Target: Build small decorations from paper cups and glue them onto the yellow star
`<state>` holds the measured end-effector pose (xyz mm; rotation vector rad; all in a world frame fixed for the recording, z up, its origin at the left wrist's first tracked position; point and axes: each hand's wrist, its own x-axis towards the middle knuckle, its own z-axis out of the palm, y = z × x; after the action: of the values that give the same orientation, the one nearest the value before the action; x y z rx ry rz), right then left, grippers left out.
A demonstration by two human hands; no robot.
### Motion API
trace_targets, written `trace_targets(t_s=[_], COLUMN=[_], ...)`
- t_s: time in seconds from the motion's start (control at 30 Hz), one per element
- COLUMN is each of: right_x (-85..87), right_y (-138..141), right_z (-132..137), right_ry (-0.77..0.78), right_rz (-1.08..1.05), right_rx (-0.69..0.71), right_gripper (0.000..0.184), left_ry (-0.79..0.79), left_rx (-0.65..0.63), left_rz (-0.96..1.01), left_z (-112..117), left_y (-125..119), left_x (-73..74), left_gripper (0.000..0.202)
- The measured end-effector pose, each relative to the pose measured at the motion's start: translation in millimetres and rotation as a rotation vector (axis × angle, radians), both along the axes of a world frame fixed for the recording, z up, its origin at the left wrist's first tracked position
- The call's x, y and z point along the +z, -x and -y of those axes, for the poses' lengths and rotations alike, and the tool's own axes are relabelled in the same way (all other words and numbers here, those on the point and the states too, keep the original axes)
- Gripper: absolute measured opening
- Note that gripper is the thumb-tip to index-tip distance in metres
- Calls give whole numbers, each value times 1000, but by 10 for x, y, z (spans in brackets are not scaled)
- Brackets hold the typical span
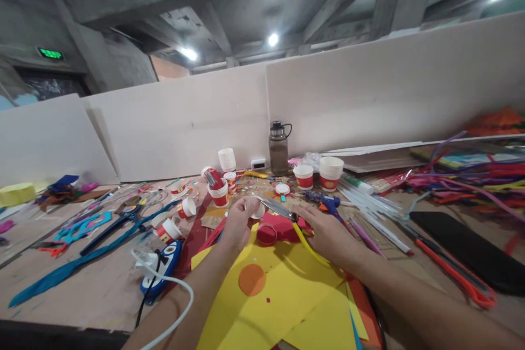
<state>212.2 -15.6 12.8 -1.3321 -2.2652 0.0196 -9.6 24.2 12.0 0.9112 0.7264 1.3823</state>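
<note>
My left hand (239,220) is closed on a small white paper cup piece (255,209), its round face turned toward me. In my right hand (320,227) is a pair of scissors (279,209) with a yellow handle; the metal blades point left and reach the edge of the white piece. Whether the blades have cut into it I cannot tell. Below the hands lie a red paper ring (266,234) and red paper (285,227). Yellow paper sheets (303,290) spread toward me, with an orange paper disc (252,280) on top.
Paper cups (218,194) stand or lie at the left, more cups (330,172) at the back right. A water bottle (279,150) stands against the white board (184,126). A blue glue gun (328,202), red-handled scissors (455,270), and a power strip (163,270) with cords flank the paper.
</note>
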Motion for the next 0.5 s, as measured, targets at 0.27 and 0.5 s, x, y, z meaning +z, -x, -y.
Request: trace_targets(t_s=[0.27, 0.5], right_x=[21, 18], right_y=[17, 30], right_z=[17, 2], right_ry=[-4, -31], right_rz=[18, 0], right_rx=[13, 52], right_gripper=[57, 54], left_ry=[32, 50], left_rx=[-10, 39], left_rz=[1, 2], left_z=[16, 46], left_y=[-2, -17], left_x=[32, 53], left_gripper=[35, 37])
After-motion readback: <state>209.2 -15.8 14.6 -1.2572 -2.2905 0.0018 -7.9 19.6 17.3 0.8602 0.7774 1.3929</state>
